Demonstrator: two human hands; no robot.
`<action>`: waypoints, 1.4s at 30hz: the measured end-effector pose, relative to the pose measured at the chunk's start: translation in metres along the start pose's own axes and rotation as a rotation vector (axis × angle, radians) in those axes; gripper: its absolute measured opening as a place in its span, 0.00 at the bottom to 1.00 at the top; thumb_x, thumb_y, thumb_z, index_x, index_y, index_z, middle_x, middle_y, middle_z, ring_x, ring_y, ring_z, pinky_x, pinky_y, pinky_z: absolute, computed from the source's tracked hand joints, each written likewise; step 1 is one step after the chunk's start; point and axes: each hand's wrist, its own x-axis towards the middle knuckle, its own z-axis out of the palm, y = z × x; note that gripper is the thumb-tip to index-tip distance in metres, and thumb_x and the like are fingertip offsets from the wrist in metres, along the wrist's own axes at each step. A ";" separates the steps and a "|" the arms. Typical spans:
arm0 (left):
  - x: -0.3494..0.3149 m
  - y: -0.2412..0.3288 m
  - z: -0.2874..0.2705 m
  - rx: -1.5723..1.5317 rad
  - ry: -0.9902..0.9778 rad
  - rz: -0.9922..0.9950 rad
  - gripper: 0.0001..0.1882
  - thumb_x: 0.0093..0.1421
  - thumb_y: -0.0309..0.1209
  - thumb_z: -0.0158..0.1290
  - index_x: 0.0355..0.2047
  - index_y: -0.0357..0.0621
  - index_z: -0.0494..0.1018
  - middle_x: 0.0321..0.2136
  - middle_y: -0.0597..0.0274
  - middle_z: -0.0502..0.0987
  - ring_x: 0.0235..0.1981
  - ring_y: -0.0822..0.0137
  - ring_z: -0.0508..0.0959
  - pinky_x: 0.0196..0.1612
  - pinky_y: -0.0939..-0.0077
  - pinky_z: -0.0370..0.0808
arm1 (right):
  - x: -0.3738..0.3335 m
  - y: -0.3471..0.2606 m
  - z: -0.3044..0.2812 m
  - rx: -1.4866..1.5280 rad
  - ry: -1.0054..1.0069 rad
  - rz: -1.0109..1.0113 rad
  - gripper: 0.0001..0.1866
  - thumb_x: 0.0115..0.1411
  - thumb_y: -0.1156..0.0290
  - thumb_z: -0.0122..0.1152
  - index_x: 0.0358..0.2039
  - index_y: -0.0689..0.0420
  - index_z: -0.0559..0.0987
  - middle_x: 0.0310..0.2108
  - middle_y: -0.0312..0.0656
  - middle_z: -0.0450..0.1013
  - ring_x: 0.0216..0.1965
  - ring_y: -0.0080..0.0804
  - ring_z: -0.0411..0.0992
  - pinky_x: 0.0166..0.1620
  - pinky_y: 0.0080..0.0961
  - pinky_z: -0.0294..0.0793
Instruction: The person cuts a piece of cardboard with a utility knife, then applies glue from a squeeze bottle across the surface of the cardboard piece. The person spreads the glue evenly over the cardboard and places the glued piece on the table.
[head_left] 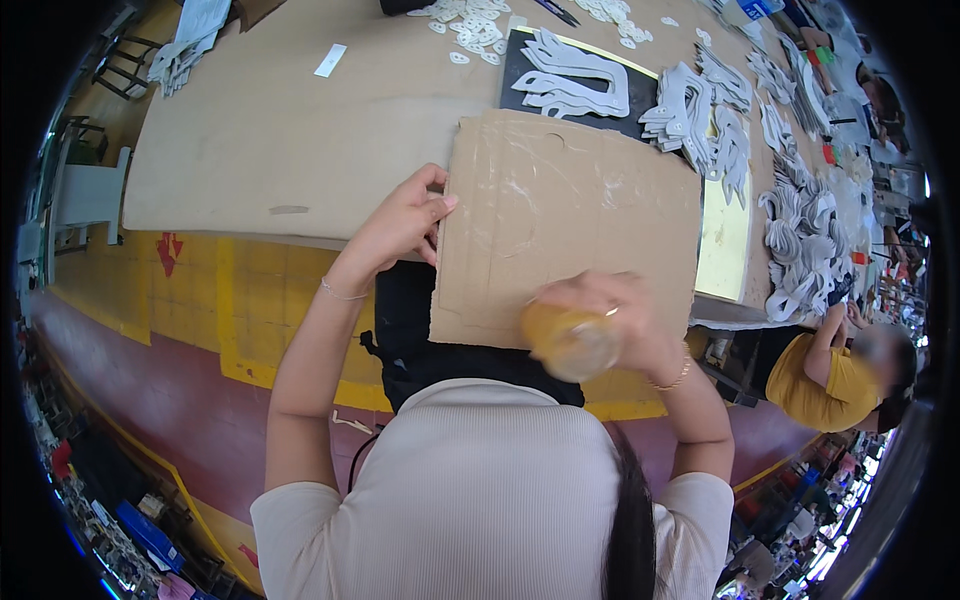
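Observation:
A flat brown cardboard sheet lies before me, partly on the table and overhanging its near edge. Whitish smears and streaks mark its upper face. My left hand grips the sheet's left edge, the thumb close to the rim and the other fingers curled beside it. Over the lower right part of the cardboard, my right hand is closed around a yellowish see-through bottle. The bottle is tilted, its round clear end turned toward me. Motion blurs both this hand and the bottle, so whether the bottle touches the sheet I cannot tell.
Behind the cardboard, grey curved cut pieces lie in stacks on a dark board; more bundles lie at the right. Small white pieces are scattered at the back. A white strip rests on the table. A person in yellow sits at right.

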 end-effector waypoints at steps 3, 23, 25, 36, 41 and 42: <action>0.000 0.008 0.002 -0.031 -0.009 -0.014 0.12 0.66 0.30 0.43 0.46 0.37 0.59 0.23 0.58 0.73 0.16 0.72 0.75 0.15 0.81 0.75 | -0.004 0.013 -0.003 -0.054 0.177 0.087 0.22 0.43 0.68 0.72 0.41 0.54 0.79 0.29 0.37 0.74 0.26 0.28 0.75 0.30 0.24 0.75; 0.000 0.007 0.002 -0.021 -0.024 -0.024 0.11 0.67 0.32 0.43 0.44 0.38 0.60 0.24 0.59 0.73 0.18 0.74 0.76 0.17 0.82 0.76 | 0.022 0.033 -0.003 0.097 0.430 0.317 0.17 0.44 0.71 0.75 0.36 0.59 0.81 0.33 0.38 0.77 0.33 0.29 0.76 0.36 0.23 0.75; -0.001 0.008 0.001 -0.020 -0.015 -0.026 0.11 0.67 0.32 0.43 0.44 0.38 0.60 0.23 0.59 0.73 0.18 0.74 0.76 0.17 0.82 0.76 | 0.024 0.035 -0.006 0.096 0.383 0.292 0.16 0.45 0.72 0.75 0.35 0.60 0.81 0.33 0.38 0.77 0.33 0.29 0.76 0.37 0.23 0.75; -0.002 0.007 0.002 -0.009 -0.002 -0.033 0.11 0.67 0.31 0.43 0.43 0.37 0.60 0.23 0.59 0.73 0.18 0.74 0.76 0.17 0.81 0.76 | -0.007 0.044 -0.036 0.067 0.312 0.438 0.21 0.47 0.72 0.74 0.41 0.62 0.77 0.40 0.41 0.78 0.39 0.26 0.75 0.44 0.23 0.75; 0.002 0.011 0.003 -0.001 -0.013 -0.067 0.11 0.67 0.31 0.42 0.44 0.37 0.60 0.24 0.59 0.74 0.19 0.74 0.76 0.17 0.81 0.76 | 0.015 0.037 -0.023 -0.004 0.298 0.283 0.22 0.45 0.72 0.76 0.39 0.65 0.77 0.38 0.42 0.78 0.36 0.28 0.77 0.40 0.23 0.78; 0.001 0.010 0.003 -0.001 -0.010 -0.072 0.11 0.67 0.31 0.42 0.44 0.37 0.60 0.24 0.59 0.74 0.19 0.74 0.76 0.17 0.81 0.76 | 0.009 0.038 -0.028 0.011 0.290 0.298 0.21 0.45 0.72 0.76 0.39 0.64 0.77 0.38 0.42 0.78 0.36 0.28 0.77 0.42 0.23 0.77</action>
